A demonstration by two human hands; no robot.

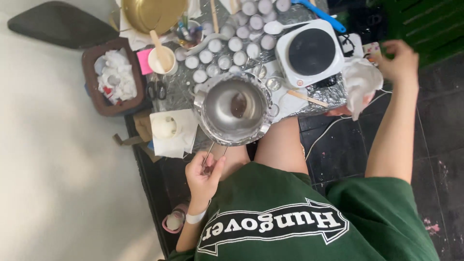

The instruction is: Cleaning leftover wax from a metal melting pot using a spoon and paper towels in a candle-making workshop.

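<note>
Green short-sleeved shirt — white wristband (195, 217) (left wrist).

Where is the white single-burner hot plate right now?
In the head view, the hot plate sits upper right on the foil-covered table, beside the small white cups, above the steel pot.

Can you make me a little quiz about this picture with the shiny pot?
1. True or false: the left hand grips the wire handle of the steel pot.
2. What lies beside the right hand: A) crumpled white tissue, B) a blue cup, C) a red ball?
3. What colour is the round plate on top of the white hot plate?

Key:
1. True; the pot is tipped so its inside faces the camera.
2. A; whether the hand grips the tissue is unclear.
3. Black.
</note>
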